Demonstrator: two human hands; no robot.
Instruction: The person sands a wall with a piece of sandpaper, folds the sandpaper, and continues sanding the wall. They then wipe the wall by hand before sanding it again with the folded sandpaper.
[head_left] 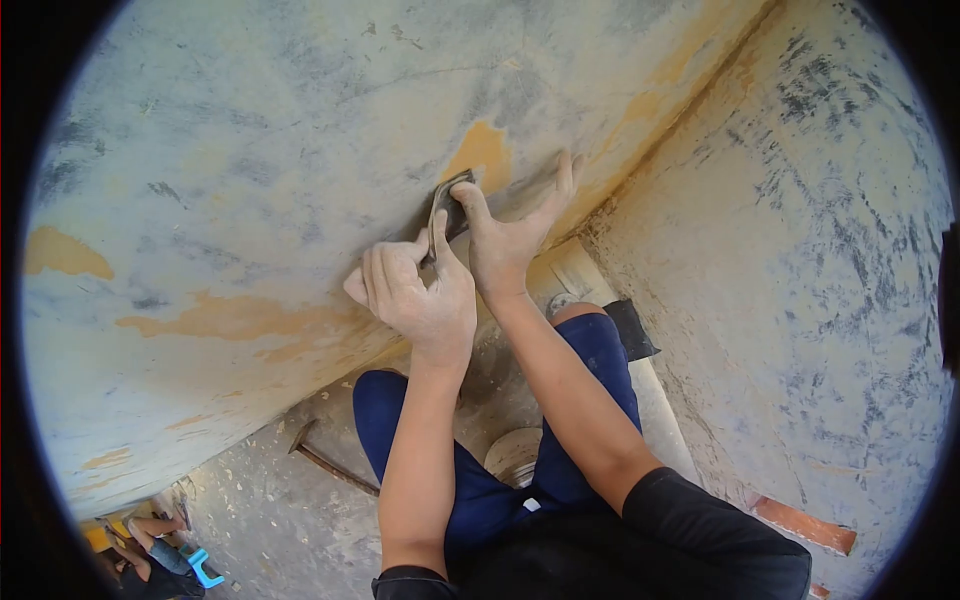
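Clamps a dark folded sheet in the left hand, just under its thumb; presses the right hand's thumb on the far end, with other fingers spread beyond. Seems to be adjusting the fold, probably calling for steady thumbs. Cannot tell left fingertips' hold, or right fingertips' contact with the wall.

I have a brown, long-handled hammer on the grey concrete floor left of the knees, a round whitish container between the legs and a flat black object beside the right knee. A patchy grey-and-orange wall stands ahead and left, meeting a mottled grey wall on the right.
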